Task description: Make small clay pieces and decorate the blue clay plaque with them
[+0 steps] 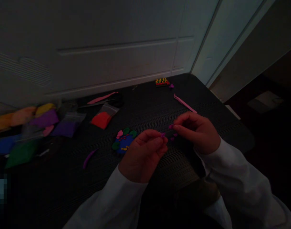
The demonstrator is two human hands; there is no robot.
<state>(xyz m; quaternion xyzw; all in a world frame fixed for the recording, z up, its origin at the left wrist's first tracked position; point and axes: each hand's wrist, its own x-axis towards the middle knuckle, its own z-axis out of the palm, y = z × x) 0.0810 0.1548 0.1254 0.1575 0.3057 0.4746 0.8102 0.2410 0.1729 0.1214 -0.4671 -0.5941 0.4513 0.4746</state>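
Observation:
Between the thumb and fingers of my left hand (145, 154) is a small purple clay flower (163, 135), its far end poking out toward the right. My right hand (199, 132) pinches a tiny purple clay piece (171, 127) just beyond it, a short gap away. Below that gap, several small purple clay bits (175, 135) lie on the dark table. Partly covered by my left hand is a blue clay pond (123, 144) with green pads, pink petals, and red and yellow details. A curved purple clay strip (89, 158) lies further left.
Bags of coloured clay (23, 151) crowd the left side, with a red clay bag (102, 119) nearer the middle. Scissors (112, 100) lie behind it. Pink tweezers (185, 103), a purple clay flower (171, 86) and a yellow-red clay piece (162, 82) sit toward the back right.

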